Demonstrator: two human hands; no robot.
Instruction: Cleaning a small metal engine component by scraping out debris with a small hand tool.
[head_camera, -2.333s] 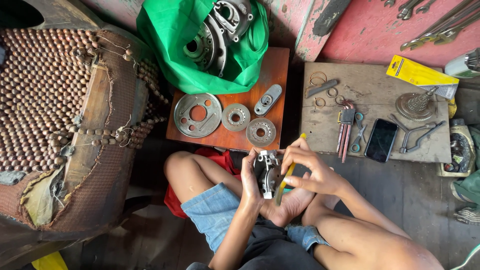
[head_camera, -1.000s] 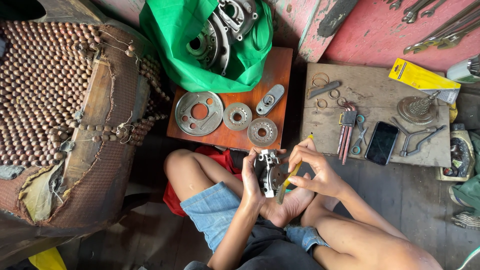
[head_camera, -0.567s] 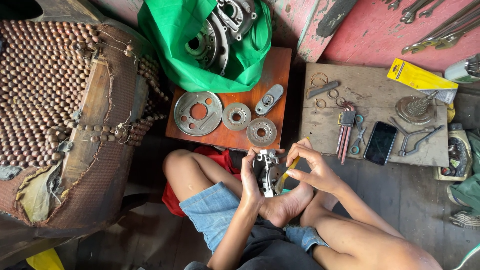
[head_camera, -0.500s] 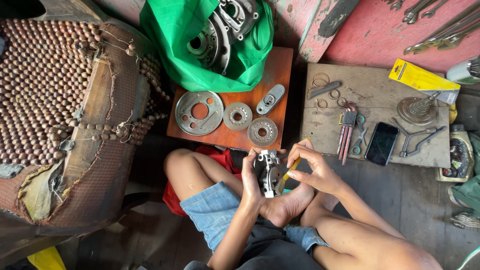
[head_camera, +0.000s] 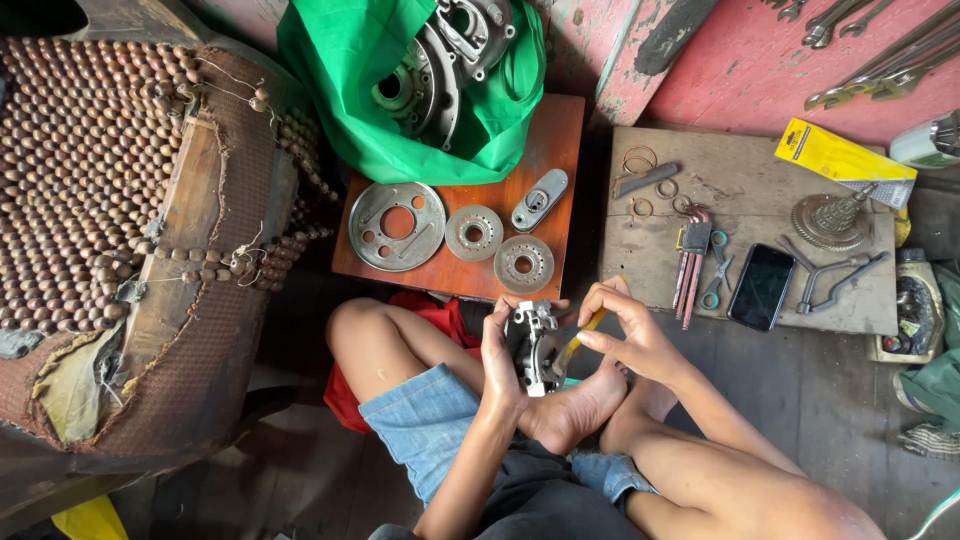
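The left hand (head_camera: 503, 352) grips one metal part (head_camera: 535, 345) above the lap; the right hand (head_camera: 630, 330) pinches one yellow-handled screwdriver (head_camera: 583, 335) against it. Three metal discs (head_camera: 472, 232) lie along the orange board's (head_camera: 560, 130) near edge.

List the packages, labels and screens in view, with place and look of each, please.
Yellow package: flat, oblong, with black print, at the far right corner of the grey board.
Phone: dark blank screen, rectangular, on the same board beside the hex keys.
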